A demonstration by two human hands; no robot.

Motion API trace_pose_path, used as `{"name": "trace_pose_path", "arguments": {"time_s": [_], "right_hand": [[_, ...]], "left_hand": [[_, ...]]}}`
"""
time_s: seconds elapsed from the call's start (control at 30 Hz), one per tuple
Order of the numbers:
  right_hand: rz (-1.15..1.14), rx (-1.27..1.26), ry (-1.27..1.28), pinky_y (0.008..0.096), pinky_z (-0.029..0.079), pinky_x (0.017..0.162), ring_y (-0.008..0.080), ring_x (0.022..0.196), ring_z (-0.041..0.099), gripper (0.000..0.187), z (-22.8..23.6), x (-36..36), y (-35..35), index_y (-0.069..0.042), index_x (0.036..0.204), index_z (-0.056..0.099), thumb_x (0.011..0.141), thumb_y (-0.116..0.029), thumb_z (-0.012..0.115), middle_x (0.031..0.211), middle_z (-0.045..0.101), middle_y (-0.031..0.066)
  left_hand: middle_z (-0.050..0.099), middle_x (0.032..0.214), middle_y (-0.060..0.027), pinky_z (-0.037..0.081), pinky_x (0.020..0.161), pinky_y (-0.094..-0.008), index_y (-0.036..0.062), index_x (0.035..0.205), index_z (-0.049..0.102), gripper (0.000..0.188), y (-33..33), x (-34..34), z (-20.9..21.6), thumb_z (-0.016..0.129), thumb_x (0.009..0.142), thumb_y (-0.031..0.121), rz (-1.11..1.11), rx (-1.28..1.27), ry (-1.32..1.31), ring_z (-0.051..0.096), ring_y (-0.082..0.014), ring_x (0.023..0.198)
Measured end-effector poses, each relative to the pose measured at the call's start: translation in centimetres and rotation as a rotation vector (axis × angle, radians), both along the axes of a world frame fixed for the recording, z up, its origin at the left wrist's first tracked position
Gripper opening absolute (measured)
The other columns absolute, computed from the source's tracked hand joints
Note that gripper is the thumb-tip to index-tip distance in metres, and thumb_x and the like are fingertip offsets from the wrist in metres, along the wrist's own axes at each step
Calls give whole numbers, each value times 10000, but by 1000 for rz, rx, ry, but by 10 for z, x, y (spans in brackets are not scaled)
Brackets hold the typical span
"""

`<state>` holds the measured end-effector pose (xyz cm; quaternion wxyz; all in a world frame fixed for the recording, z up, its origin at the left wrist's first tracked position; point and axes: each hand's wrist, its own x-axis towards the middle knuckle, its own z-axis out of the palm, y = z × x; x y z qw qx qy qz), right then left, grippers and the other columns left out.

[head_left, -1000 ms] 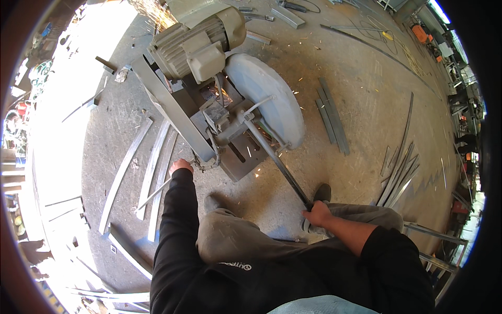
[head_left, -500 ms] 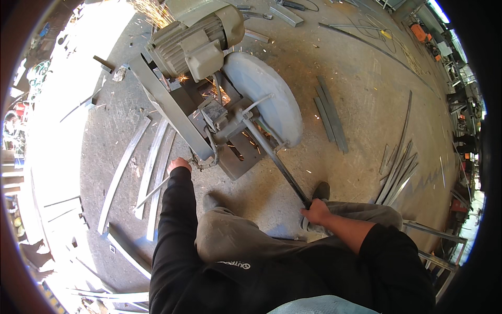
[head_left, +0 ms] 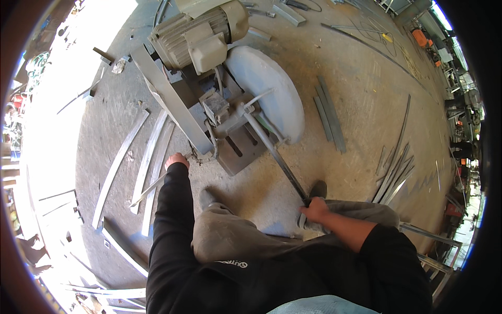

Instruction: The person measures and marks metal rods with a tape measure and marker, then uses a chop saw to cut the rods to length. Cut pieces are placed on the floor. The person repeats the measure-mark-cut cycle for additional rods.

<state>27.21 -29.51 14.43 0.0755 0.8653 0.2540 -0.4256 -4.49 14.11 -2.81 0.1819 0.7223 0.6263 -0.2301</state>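
Note:
A large cut-off saw (head_left: pixel 230 112) stands on the floor ahead of me, with a ribbed electric motor (head_left: pixel 191 42), a long belt cover (head_left: pixel 170 99) and a round grey blade guard (head_left: pixel 274 89). My right hand (head_left: pixel 316 209) is wrapped round the end of its long dark handle (head_left: pixel 285 170). Beside the lower end of the belt cover, my left hand (head_left: pixel 177 160) is closed around a thin metal bar (head_left: pixel 147 191). One end of the bar sticks out to the lower left; whatever lies beyond the hand toward the saw is hard to make out.
Long metal strips (head_left: pixel 121 167) lie on the floor at left. Two grey flat pieces (head_left: pixel 328 115) rest right of the saw, and a pile of thin bars (head_left: pixel 395 175) lies farther right. A metal frame (head_left: pixel 431 235) stands at the lower right. Cables (head_left: pixel 389 44) trail at the back.
The sparks that flew around the saw and behind the motor are gone. Both hands keep their holds and have barely moved. The view has shifted slightly.

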Motion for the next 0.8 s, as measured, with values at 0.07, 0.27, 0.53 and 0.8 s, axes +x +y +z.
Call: {"name": "trace_pose_path", "arguments": {"time_s": [0.07,0.27,0.53,0.8], "right_hand": [[-27,22,24,505,560,852,448,965,710,565,21,1,-3,82,893,725,832,-476,784,931,715,312],[-20,407,28,481,553,722,392,806,714,549,143,-8,-3,53,1068,667,835,-422,816,810,700,224],[412,781,-234,436,555,710,299,690,688,562,283,-19,19,32,1180,596,858,-366,827,722,664,119],[624,684,-369,460,584,734,334,694,705,441,377,-12,59,85,932,673,946,-352,728,723,687,212]], "left_hand": [[755,1151,-182,578,964,-435,82,1120,768,317,-8,-4,0,676,871,255,-38,3,-11,719,-346,1125],[775,1083,-136,597,917,-433,126,1069,787,472,-53,-27,11,792,725,449,-53,-37,-54,738,-326,1041],[779,971,-179,607,861,-426,106,1060,803,516,-130,-92,35,791,662,435,-8,28,-199,754,-336,946],[792,914,-140,597,845,-399,123,1027,824,492,-182,-167,47,890,682,468,79,-28,-507,772,-264,898]]}}
